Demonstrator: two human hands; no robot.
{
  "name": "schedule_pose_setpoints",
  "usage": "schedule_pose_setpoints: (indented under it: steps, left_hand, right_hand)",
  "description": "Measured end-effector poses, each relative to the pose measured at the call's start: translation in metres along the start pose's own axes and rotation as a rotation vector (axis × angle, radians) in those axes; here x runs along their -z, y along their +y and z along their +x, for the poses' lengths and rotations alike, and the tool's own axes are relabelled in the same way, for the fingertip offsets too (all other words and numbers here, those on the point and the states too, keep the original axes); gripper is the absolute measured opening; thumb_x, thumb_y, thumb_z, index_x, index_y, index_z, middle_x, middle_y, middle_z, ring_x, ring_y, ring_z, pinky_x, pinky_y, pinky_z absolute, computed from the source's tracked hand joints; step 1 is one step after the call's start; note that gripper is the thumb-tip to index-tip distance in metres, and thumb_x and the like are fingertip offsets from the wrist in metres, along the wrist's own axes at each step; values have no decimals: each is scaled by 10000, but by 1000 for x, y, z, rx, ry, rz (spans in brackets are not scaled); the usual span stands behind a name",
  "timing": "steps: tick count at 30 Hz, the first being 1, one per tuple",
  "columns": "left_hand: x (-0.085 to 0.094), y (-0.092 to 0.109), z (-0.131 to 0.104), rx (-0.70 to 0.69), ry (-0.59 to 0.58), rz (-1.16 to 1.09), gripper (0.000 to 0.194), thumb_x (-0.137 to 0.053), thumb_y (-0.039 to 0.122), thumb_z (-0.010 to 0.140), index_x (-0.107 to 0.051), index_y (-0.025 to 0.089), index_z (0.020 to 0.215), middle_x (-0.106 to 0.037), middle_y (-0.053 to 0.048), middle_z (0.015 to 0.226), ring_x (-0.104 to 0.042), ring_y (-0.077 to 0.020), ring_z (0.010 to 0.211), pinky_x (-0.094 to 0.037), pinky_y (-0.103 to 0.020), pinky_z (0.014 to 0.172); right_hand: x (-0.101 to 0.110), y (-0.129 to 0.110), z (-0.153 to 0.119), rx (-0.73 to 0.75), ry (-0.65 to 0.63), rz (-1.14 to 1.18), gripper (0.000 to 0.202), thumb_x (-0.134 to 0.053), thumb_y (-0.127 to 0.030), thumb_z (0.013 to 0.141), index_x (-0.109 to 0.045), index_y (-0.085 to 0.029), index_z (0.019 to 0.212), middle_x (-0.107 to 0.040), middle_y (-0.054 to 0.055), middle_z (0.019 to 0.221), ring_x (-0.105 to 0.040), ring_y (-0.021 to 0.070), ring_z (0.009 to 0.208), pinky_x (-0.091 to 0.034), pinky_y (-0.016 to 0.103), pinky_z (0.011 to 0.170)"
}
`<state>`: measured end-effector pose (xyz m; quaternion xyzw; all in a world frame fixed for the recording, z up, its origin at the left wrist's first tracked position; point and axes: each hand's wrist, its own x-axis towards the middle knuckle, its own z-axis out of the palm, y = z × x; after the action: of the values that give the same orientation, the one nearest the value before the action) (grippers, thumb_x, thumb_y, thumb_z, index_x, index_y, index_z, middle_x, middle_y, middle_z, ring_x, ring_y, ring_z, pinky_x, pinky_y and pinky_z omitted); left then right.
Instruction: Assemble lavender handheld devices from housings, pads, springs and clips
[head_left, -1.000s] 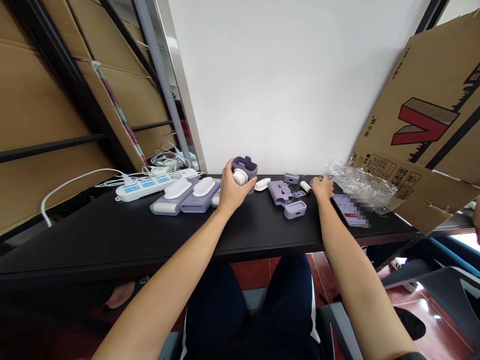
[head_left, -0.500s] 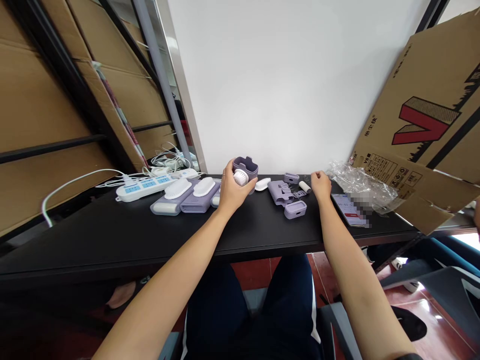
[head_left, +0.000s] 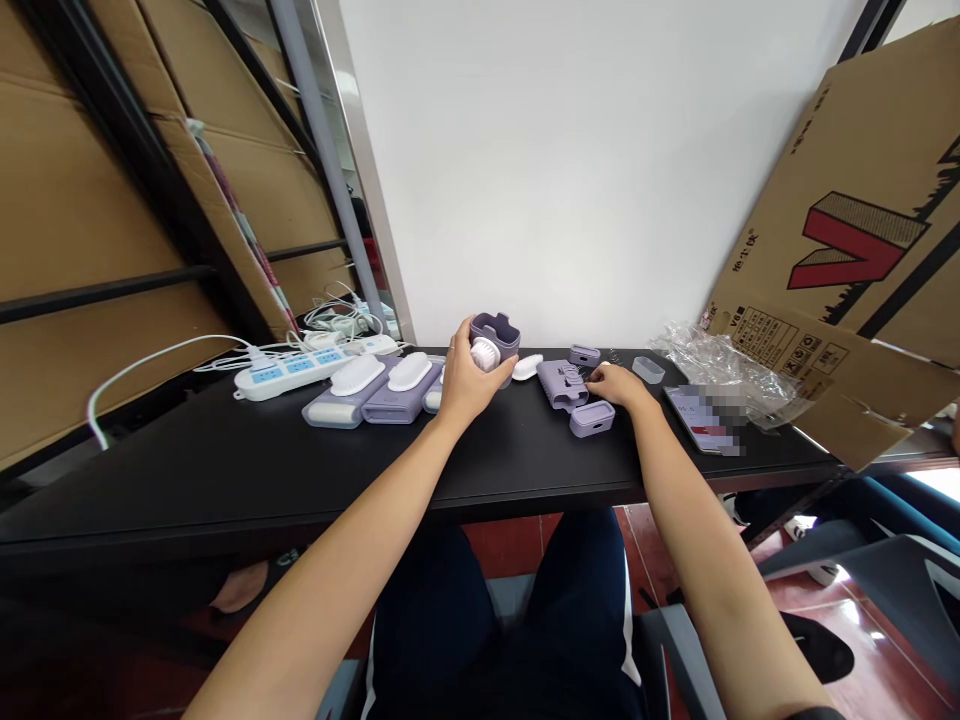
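currently, the left hand (head_left: pixel 474 385) is curled round an open-topped purple cup (head_left: pixel 508 338) and a white bristled brush (head_left: pixel 485 353), its grip pressed against both; whether the cup's base touches the black surface (head_left: pixel 510 465) i cannot tell. the right hand (head_left: pixel 619 387) is low beside a purple case (head_left: pixel 557 385), fingers bent toward small wiry bits (head_left: pixel 576 375) at the case's edge; whether its grip pinches anything i cannot tell, as the fingertips are partly hidden. the step in hand seems to be steadying with the left and working among small parts with the right. from this pose, the next move calls for a light, exact touch by the right fingers, clear of the shallow purple lid (head_left: pixel 592 422) just in front, and a firm left hold. a clear tray (head_left: pixel 648 370) sits near the right wrist, beyond it a phone (head_left: pixel 697 415).
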<state>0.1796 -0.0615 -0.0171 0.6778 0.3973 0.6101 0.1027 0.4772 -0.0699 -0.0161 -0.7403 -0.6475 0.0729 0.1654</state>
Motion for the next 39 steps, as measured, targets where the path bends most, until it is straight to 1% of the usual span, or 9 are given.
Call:
schedule_pose_setpoints:
  steps: [3,7,10,14,20,25,30,35,39]
  left_hand:
    - [1,2,-1,65,-18,-24,934,-842,396,749,-365,233,1535,-577,-152,1450,-576,-313,1334,-438,-475,1156]
    - [1,2,1,159,4,-66,908,-848,425,738,-402,227,1505,-593,-149,1427,-592,-310,1313,-464,-469,1126]
    - [2,0,3,183,-28,-120,872,-819,455,763,-429,231,1510,-591,-130,1454,-588,-299,1321,-457,-460,1136]
    - [3,3,3,179,-180,-111,864,-792,489,781,-457,233,1536,-568,-117,1510,-549,-308,1380,-417,-453,1180]
    - [5,10,-1,159,-471,7,923,-738,561,812,-378,239,1599,-558,-115,1525,-549,-324,1378,-419,-473,1176]
    - [5,10,-1,199,-479,46,975,-742,606,797,-330,251,1606,-496,-137,1572,-497,-354,1427,-403,-506,1185]
    - [3,7,-1,122,-488,41,924,-750,553,801,-371,235,1581,-495,-142,1564,-514,-352,1403,-415,-495,1176]
    - [5,4,-2,66,-530,81,910,-727,579,819,-362,279,1598,-528,-129,1540,-563,-370,1347,-460,-511,1117]
    - [7,2,-2,24,-576,136,942,-728,630,805,-346,328,1612,-572,-112,1504,-581,-382,1327,-481,-496,1080]
  right_hand:
    - [0,-2,-1,-32,29,-1,239,-658,-414,840,-725,-231,978,-772,79,1120,-697,265,1051,-486,321,843]
    - [5,0,-2,-158,194,58,338,-530,-360,892,-652,-244,1185,-757,93,1163,-691,276,1083,-499,359,876]
    - [8,2,-3,-214,183,54,330,-508,-370,896,-678,-252,1154,-741,101,1222,-680,305,1138,-508,395,907]
    - [8,0,-6,-176,107,10,317,-575,-359,849,-727,-245,1102,-708,119,1302,-678,321,1173,-512,416,937]
    - [9,-13,-19,-113,87,-108,512,-611,-495,866,-672,-237,1304,-666,140,1385,-648,331,1250,-513,428,972]
    - [9,-22,-24,-83,68,-158,566,-635,-465,860,-622,-252,1384,-676,134,1382,-653,343,1242,-511,435,972]
    - [6,-20,-22,-76,0,-183,550,-669,-358,836,-627,-266,1377,-686,147,1356,-662,366,1217,-513,450,940]
    - [4,-16,-20,-57,41,-196,462,-596,-193,845,-680,-268,1294,-716,141,1291,-674,357,1173,-504,428,900]
    - [8,-16,-20,-79,135,-158,344,-520,-245,924,-696,-235,1219,-728,156,1234,-682,336,1118,-498,396,854]
